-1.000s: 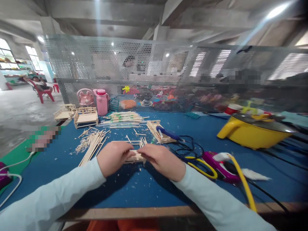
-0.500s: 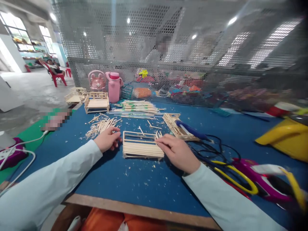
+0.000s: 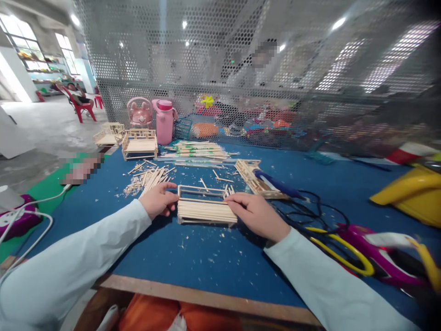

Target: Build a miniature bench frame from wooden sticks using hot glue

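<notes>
Two bare hands flank a small, bed-like frame of pale wooden sticks (image 3: 206,212) on a blue worktop (image 3: 200,264). The left hand (image 3: 156,201) is loosely open at the frame's left end, thumb and forefinger pointing inward; blur makes it unclear whether the thumb touches. The right hand (image 3: 258,215) pinches the right end of a thin crosswise stick (image 3: 203,200), just behind the laid slats. With a hand at each end, the stick can probably be kept level and in line with the slats. Beyond the left hand lies a heap of loose sticks (image 3: 156,177), apparently kept within easy reach. Beyond the right hand, a blue-handled tool (image 3: 275,181) rests against another stick frame (image 3: 250,177), perhaps to hold its tip off the worktop.
</notes>
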The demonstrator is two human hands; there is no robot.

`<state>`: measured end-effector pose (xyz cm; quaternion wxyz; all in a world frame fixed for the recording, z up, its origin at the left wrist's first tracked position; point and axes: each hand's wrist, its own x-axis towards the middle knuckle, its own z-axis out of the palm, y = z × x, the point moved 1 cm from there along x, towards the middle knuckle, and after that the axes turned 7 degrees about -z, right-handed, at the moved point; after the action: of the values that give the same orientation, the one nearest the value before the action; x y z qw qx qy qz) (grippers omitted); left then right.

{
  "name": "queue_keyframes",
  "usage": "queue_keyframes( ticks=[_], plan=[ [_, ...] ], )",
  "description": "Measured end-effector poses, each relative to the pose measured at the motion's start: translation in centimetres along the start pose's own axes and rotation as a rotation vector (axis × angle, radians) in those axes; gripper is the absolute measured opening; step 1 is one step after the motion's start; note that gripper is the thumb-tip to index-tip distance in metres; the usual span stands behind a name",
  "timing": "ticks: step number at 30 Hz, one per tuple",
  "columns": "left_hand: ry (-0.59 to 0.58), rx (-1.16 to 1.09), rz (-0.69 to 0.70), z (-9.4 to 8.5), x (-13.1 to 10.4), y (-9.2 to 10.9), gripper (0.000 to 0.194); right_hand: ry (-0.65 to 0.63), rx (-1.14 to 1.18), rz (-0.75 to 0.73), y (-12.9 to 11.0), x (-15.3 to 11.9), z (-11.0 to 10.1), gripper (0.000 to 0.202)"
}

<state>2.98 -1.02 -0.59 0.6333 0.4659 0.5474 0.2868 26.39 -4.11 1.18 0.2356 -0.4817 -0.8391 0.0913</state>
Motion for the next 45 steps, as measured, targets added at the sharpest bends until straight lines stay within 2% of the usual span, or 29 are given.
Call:
queue_keyframes(
  ticks=[7, 13, 18, 20, 21, 23, 24, 25, 27, 30, 33, 35, 38, 45],
  plan=[
    [0.040, -0.044, -0.052, 0.5, -0.5, 0.3, 0.030, -0.027, 0.024, -0.011, -0.1, -0.1, -0.2, 0.027],
    [0.031, 0.001, 0.039, 0.7, -0.2, 0.0, 0.037, -0.034, 0.034, -0.030, 0.0, -0.2, -0.1, 0.028],
    [0.059, 0.115, 0.074, 0.3, 0.0, -0.4, 0.047, -0.065, 0.081, 0.033, 0.1, -0.3, 0.0, 0.028],
    [0.173, 0.263, 0.195, -0.1, 0.0, -0.5, 0.046, -0.074, 0.092, 0.063, 0.0, -0.3, 0.0, 0.029],
    [0.269, 0.369, 0.312, -0.2, -0.2, -0.4, 0.044, -0.074, 0.094, 0.072, 0.0, -0.3, 0.0, 0.029],
    [0.462, 0.619, 0.624, 0.1, -0.8, -0.1, 0.038, -0.070, 0.090, 0.082, -0.1, -0.2, 0.0, 0.029],
    [0.520, 0.752, 0.781, 0.7, -1.2, 0.1, 0.034, -0.072, 0.086, 0.085, -0.1, -0.2, 0.0, 0.029],
    [0.537, 0.883, 0.911, 1.5, -1.6, 0.2, 0.032, -0.073, 0.080, 0.087, -0.2, -0.2, -0.1, 0.029],
    [0.475, 1.134, 1.023, 3.6, -2.2, 0.1, 0.030, -0.073, 0.067, 0.089, -0.2, -0.2, -0.1, 0.029],
    [0.483, 1.337, 0.989, 6.6, -2.5, -0.4, 0.039, -0.057, 0.054, 0.073, -0.2, -0.2, 0.0, 0.029],
    [0.421, 1.418, 0.910, 7.9, -2.2, -1.0, 0.038, -0.036, 0.048, 0.054, -0.1, -0.3, 0.2, 0.029],
    [0.375, 1.452, 0.873, 8.0, -2.1, -1.1, 0.036, -0.031, 0.049, 0.055, 0.0, -0.3, 0.4, 0.030],
    [0.369, 1.489, 0.852, 7.7, -2.1, -0.9, 0.035, -0.036, 0.070, 0.080, 0.1, -0.3, 0.6, 0.030],
    [0.336, 1.507, 0.875, 7.2, -2.5, -1.0, 0.038, -0.015, 0.234, 0.155, -0.7, -0.7, 0.5, 0.028]
  ],
)
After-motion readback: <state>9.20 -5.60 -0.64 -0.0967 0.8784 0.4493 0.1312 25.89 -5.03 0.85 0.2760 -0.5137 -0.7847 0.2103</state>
